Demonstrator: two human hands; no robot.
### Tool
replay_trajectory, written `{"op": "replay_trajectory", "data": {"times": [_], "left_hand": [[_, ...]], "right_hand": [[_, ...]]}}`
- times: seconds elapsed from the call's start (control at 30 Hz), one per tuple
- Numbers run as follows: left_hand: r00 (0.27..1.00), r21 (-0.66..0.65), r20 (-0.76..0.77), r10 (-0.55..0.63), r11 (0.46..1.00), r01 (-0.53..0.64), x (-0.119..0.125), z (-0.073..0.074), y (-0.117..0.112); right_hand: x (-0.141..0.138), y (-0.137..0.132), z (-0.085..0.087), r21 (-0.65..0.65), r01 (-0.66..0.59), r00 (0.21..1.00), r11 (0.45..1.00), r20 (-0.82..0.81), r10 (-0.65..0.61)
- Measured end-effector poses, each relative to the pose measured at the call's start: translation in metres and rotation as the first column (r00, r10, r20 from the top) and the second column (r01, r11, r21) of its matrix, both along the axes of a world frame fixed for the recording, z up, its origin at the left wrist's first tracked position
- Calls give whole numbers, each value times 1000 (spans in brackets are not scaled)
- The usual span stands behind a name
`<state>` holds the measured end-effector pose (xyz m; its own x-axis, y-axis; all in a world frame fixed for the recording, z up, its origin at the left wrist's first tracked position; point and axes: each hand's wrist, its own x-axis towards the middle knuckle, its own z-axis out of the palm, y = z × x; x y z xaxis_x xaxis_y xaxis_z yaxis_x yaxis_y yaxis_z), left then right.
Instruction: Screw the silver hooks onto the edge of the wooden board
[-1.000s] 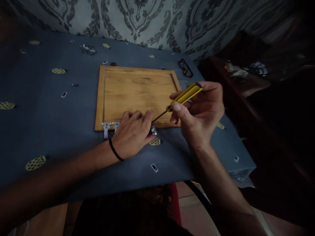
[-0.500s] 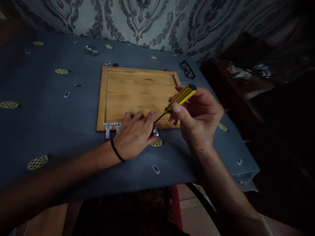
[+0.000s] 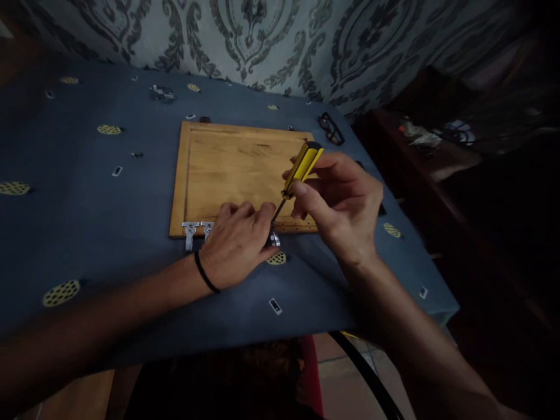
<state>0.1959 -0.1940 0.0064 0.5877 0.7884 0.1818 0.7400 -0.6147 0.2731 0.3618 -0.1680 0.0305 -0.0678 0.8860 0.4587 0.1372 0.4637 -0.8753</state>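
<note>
A wooden cabinet door (image 3: 231, 169) lies flat, its near edge toward me. Metal hinges (image 3: 189, 233) sit along that edge at the left. My left hand (image 3: 238, 242), with a black band at the wrist, is closed over the edge and grips another hinge (image 3: 274, 240), mostly hidden under its fingers. In my right hand (image 3: 345, 204) is a yellow-and-black screwdriver (image 3: 303, 169), held by the handle between thumb and fingers. Its shaft slants down to the hinge beside my left index finger; the tip is hidden.
The table has a blue cloth (image 3: 131, 233) with pineapple prints. Black-framed glasses (image 3: 331, 129) lie behind the door's right corner. A small screw-like piece (image 3: 137, 155) and some metal hardware (image 3: 161, 93) lie to the left. A patterned curtain (image 3: 249, 41) hangs behind.
The screwdriver handle has turned more upright and shifted left with my right hand. My left hand stays on the hinge. The view has shifted slightly.
</note>
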Motion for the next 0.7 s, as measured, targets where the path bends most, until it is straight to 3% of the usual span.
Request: {"op": "replay_trajectory", "data": {"times": [0.23, 0.7], "left_hand": [[1000, 16, -1, -3, 1000, 3, 0, -1, 0], [1000, 7, 4, -9, 1000, 9, 0, -1, 0]], "right_hand": [[-1, 2, -11, 31, 41, 998, 999, -45, -39], [3, -2, -14, 1, -54, 997, 999, -59, 54]]}}
